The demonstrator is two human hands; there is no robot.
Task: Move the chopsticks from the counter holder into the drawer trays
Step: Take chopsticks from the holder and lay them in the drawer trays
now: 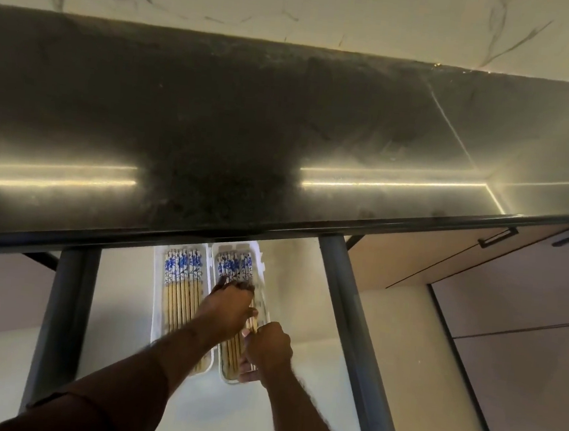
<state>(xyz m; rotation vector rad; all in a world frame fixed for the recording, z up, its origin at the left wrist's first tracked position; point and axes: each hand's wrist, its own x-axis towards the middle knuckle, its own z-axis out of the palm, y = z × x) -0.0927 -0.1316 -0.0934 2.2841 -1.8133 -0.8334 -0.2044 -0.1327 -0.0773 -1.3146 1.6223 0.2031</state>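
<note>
In right tray [264,268]: both hands [226,308] [270,346] on chopsticks [232,348] (blurred).

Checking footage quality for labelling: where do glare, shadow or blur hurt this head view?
Head view: bright strip glare on the countertop, broken by a dark central shadow; left hand motion-blurred over the right tray; wide-angle bending at edges.

You are standing in a home kitchen. In front of you runs a dark polished stone tabletop [248,136] with a marble-veined wall [328,9] behind it. Below its edge a drawer [305,279] is pulled open, and inside lie two white trays [157,307] filled with chopsticks [181,282] that have blue-and-white patterned ends. To your right you see flat cabinet fronts [526,305] with slim dark handles [498,237].
</note>
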